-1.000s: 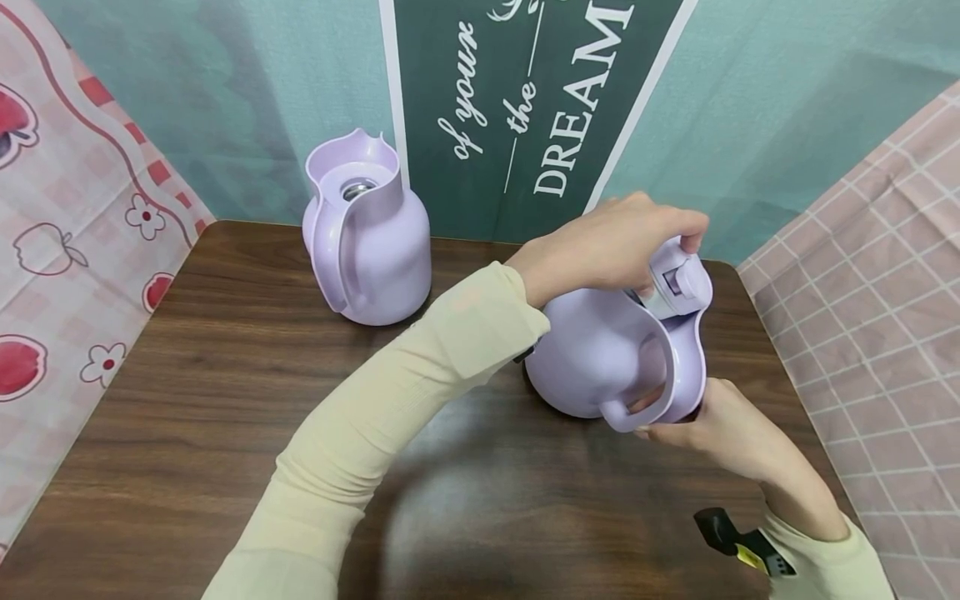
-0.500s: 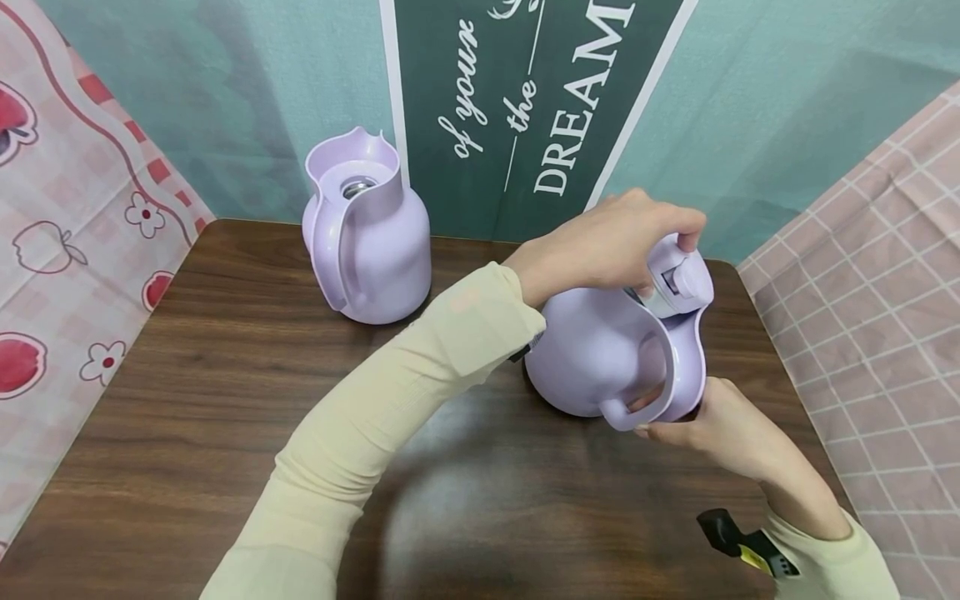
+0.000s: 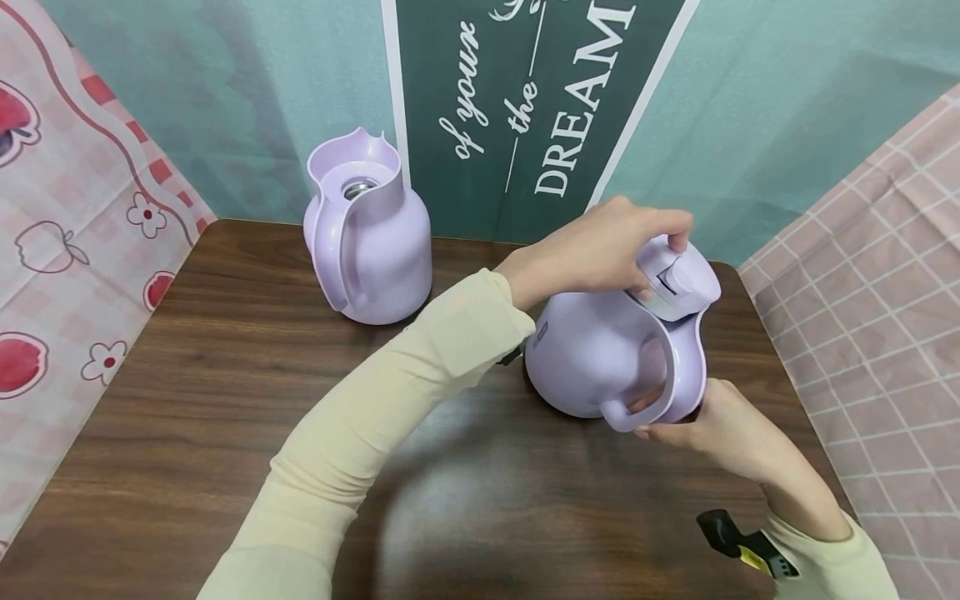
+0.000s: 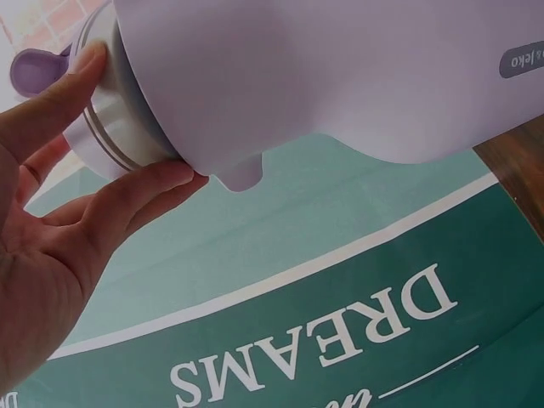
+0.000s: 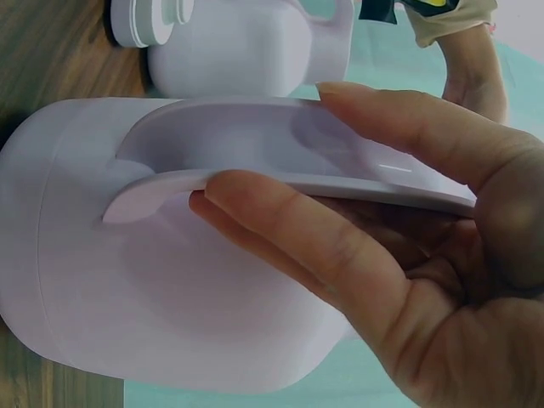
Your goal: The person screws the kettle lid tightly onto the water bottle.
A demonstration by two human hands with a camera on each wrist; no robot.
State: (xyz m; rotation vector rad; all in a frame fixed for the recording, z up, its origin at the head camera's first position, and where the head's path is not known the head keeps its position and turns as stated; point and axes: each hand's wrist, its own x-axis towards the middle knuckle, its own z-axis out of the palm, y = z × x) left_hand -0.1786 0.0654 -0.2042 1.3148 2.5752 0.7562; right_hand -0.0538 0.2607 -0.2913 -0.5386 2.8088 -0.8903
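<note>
The table [image 3: 187,433] carries a jug [image 3: 581,358] at its far right, leaning rightward in the head view. The right hand [image 3: 723,425] grips its handle [image 3: 672,371] between thumb and fingers. The left hand [image 3: 600,246], its thumb and fingers parted just by the lid's width, pinches the lid [image 3: 678,275] at the jug's mouth.

A brown wood-grain table [image 3: 187,467] carries an open lilac jug [image 3: 386,262] standing upright near its back edge. Farther right, a second jug [image 3: 585,354] has its base at the surface. A lilac lid-like piece [image 5: 143,21] rests near the open one.
</note>
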